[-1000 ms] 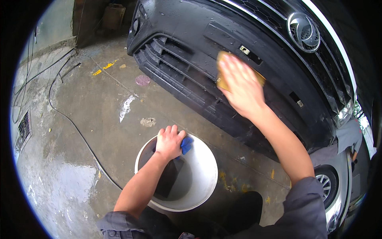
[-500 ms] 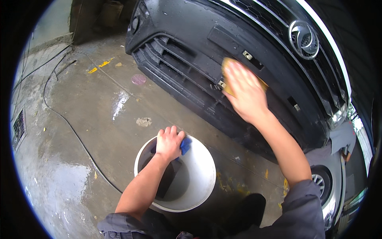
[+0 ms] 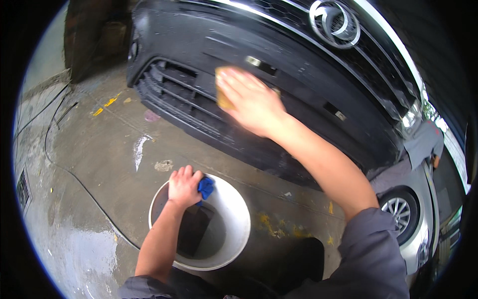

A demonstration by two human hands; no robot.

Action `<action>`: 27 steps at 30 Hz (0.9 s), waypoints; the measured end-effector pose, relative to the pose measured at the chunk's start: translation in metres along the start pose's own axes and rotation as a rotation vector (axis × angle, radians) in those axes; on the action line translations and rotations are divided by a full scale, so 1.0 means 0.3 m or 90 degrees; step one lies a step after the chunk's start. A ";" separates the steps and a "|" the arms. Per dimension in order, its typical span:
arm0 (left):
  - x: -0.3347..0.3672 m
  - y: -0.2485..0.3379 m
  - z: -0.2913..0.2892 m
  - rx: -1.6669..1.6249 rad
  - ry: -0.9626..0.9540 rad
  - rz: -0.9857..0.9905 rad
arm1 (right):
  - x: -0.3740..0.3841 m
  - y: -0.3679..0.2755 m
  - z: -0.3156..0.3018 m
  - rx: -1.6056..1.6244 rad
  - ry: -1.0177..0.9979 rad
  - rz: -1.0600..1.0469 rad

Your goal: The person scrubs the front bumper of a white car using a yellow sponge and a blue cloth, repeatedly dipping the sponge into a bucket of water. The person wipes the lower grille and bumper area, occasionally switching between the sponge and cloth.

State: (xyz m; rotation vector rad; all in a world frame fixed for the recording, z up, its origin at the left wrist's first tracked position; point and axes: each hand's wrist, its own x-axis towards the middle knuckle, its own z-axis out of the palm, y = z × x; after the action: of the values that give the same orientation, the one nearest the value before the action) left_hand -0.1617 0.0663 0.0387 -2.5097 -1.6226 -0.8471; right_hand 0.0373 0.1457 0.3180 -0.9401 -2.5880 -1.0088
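Observation:
My right hand presses a yellow sponge flat against the black front bumper of a car, above its slatted lower grille. Fingers and sponge are slightly blurred. Lower down, my left hand is closed over the far rim of a white bucket. A crumpled blue cloth sticks out beside that hand, at the rim; how much of it lies under the palm is hidden. Inside the bucket is some greyish water with a dark flat shape.
A black hose curves across the wet concrete floor on the left, near a drain grate. A co-worker in grey bends by the car's front wheel at the right. The round chrome emblem sits above the bumper.
My right hand has wiped leftward along the bumper with the sponge. My left hand stays on the bucket rim. The whole view has shifted, so bucket and car appear further left.

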 end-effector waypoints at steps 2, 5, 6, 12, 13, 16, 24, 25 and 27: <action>-0.024 -0.017 -0.025 0.017 -0.017 -0.015 | -0.281 0.052 -0.114 -0.001 -0.046 0.033; 0.011 0.028 -0.027 0.016 -0.008 -0.026 | -0.796 0.184 -0.323 -0.068 -0.120 0.138; 0.033 0.057 -0.003 0.018 0.000 -0.029 | -0.953 0.239 -0.375 -0.108 -0.123 0.141; 0.020 0.079 0.006 0.053 0.006 -0.016 | -0.723 0.164 -0.218 -0.012 0.026 0.126; 0.026 0.091 -0.001 0.055 0.003 -0.013 | -0.678 0.158 -0.212 -0.021 0.044 0.120; 0.007 0.054 -0.026 0.074 -0.005 -0.024 | -0.810 0.230 -0.220 -0.022 0.041 0.091; 0.036 0.085 0.043 0.085 -0.016 -0.035 | -1.121 0.300 -0.214 -0.232 0.010 0.159; 0.019 0.077 0.035 0.090 -0.028 -0.036 | -1.026 0.262 -0.183 -0.160 0.050 0.159; 0.028 0.081 0.014 0.082 -0.024 -0.041 | -0.968 0.269 -0.200 -0.161 0.073 0.114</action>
State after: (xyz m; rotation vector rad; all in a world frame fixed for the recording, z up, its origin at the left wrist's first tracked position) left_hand -0.1365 0.0635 0.0452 -2.4118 -1.7192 -0.6810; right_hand 0.3113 0.0092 0.2892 -1.1135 -2.2733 -1.3172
